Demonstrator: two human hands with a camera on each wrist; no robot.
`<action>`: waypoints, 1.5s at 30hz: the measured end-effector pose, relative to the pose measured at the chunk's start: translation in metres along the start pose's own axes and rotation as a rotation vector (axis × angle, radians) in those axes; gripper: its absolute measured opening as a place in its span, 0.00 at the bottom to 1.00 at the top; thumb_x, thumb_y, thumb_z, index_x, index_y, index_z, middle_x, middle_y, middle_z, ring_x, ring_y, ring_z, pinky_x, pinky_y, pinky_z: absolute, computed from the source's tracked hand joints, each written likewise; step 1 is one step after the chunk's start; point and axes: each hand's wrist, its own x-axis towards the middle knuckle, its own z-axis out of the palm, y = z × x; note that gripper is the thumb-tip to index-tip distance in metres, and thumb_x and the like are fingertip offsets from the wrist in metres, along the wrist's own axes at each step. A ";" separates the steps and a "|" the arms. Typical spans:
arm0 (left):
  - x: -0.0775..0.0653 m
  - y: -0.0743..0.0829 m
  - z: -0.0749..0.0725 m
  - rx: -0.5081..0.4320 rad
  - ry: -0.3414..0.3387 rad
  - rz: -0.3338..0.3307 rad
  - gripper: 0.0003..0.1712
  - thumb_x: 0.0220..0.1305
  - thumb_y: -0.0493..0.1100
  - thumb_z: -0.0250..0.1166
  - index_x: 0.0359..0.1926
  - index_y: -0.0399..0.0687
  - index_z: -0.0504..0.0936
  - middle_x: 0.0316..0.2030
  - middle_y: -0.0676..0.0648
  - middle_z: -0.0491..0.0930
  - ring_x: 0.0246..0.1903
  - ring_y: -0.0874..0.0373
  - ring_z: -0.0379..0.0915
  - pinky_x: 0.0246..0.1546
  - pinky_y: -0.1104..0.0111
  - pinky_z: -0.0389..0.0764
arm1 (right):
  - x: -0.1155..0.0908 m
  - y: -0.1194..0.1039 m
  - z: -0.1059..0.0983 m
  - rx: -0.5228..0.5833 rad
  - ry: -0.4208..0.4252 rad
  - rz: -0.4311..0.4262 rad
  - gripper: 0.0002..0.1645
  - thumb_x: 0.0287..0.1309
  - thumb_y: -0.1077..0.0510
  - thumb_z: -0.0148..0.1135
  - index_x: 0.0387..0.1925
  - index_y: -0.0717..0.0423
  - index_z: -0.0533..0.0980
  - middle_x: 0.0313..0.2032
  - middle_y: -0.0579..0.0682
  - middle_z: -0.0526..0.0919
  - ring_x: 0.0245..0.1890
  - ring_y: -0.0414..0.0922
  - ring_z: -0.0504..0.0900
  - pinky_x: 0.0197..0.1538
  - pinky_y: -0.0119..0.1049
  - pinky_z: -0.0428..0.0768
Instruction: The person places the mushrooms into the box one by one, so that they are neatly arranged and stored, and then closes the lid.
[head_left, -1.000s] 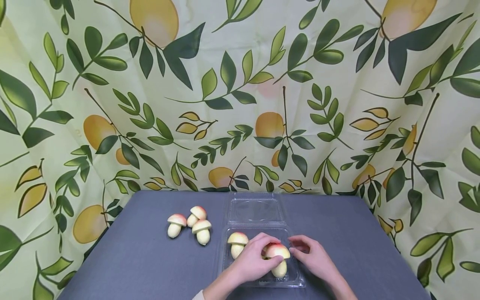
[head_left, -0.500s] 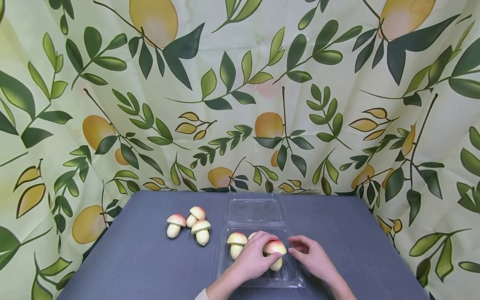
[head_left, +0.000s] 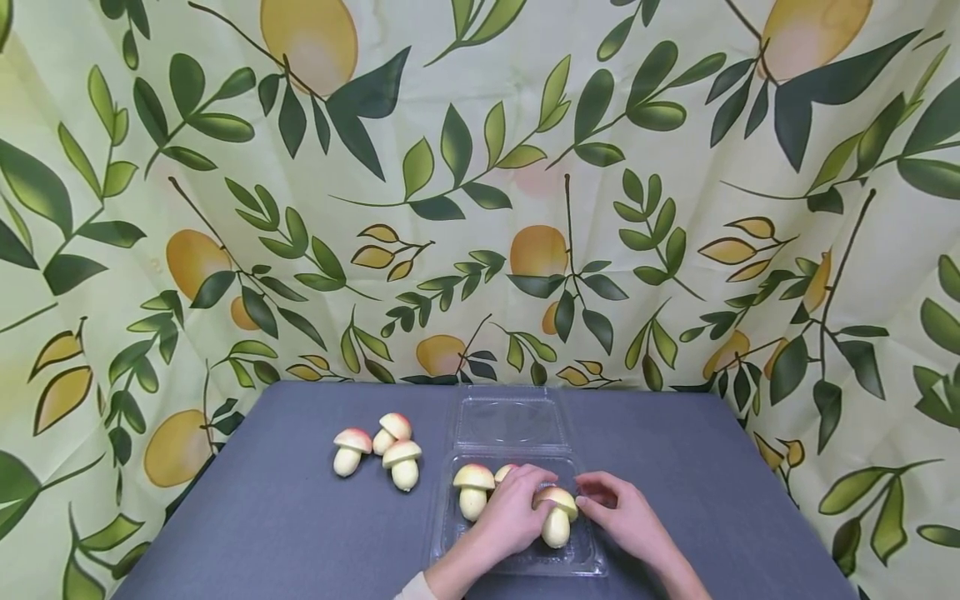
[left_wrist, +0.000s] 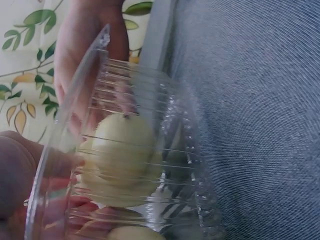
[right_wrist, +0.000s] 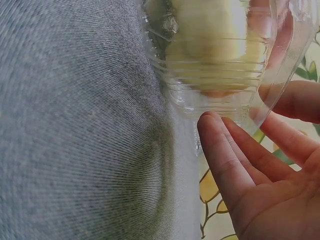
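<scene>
Grey-blue table (head_left: 247, 517), seemingly cloth-covered, pale backdrop (head_left: 465, 232) behind, printed orange fruit (head_left: 538, 249), green leaves (head_left: 457, 142)

Left grip (head_left: 513, 515) bends its fingers; right grip (head_left: 624, 512), just to its right, extends slightly bent fingers toward it.

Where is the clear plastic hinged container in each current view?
Head: container at lower centre, open lid behind.
Left wrist: container large, left to centre, cut off below.
Right wrist: container upper right, cut off above, by the right hand.
Shared landmark: cream cloth printed with green leaves.
</scene>
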 end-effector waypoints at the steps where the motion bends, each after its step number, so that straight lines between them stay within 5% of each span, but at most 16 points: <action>1: 0.000 0.000 0.001 0.011 -0.004 0.001 0.17 0.61 0.38 0.71 0.51 0.44 0.85 0.48 0.51 0.83 0.51 0.58 0.77 0.56 0.65 0.76 | 0.000 0.000 0.000 0.001 -0.003 0.001 0.19 0.61 0.60 0.71 0.51 0.64 0.81 0.46 0.55 0.86 0.42 0.43 0.85 0.43 0.32 0.82; 13: -0.003 0.003 0.002 0.199 0.001 0.101 0.17 0.53 0.37 0.75 0.46 0.50 0.87 0.41 0.56 0.82 0.43 0.62 0.77 0.44 0.70 0.79 | -0.001 -0.001 0.000 -0.011 -0.002 0.013 0.20 0.61 0.58 0.72 0.52 0.64 0.81 0.47 0.55 0.86 0.44 0.46 0.85 0.45 0.32 0.82; 25: 0.003 -0.002 0.011 0.261 0.092 0.067 0.13 0.56 0.36 0.74 0.44 0.44 0.86 0.40 0.50 0.83 0.41 0.58 0.79 0.43 0.69 0.81 | 0.000 -0.002 0.002 -0.019 -0.004 0.055 0.20 0.60 0.57 0.73 0.51 0.62 0.81 0.47 0.54 0.85 0.43 0.45 0.85 0.43 0.33 0.82; 35: 0.003 -0.005 0.012 0.189 0.146 0.048 0.15 0.56 0.35 0.73 0.46 0.41 0.85 0.42 0.48 0.82 0.42 0.55 0.79 0.45 0.66 0.81 | 0.000 -0.002 0.002 -0.019 -0.002 0.048 0.20 0.60 0.56 0.73 0.51 0.61 0.82 0.45 0.53 0.86 0.42 0.43 0.85 0.42 0.32 0.82; 45: -0.001 -0.005 -0.013 0.022 0.171 0.039 0.11 0.61 0.37 0.69 0.45 0.43 0.86 0.42 0.49 0.84 0.44 0.56 0.80 0.45 0.66 0.81 | 0.002 0.001 0.002 -0.002 -0.001 0.032 0.19 0.60 0.56 0.73 0.51 0.59 0.82 0.44 0.52 0.86 0.40 0.41 0.85 0.42 0.32 0.81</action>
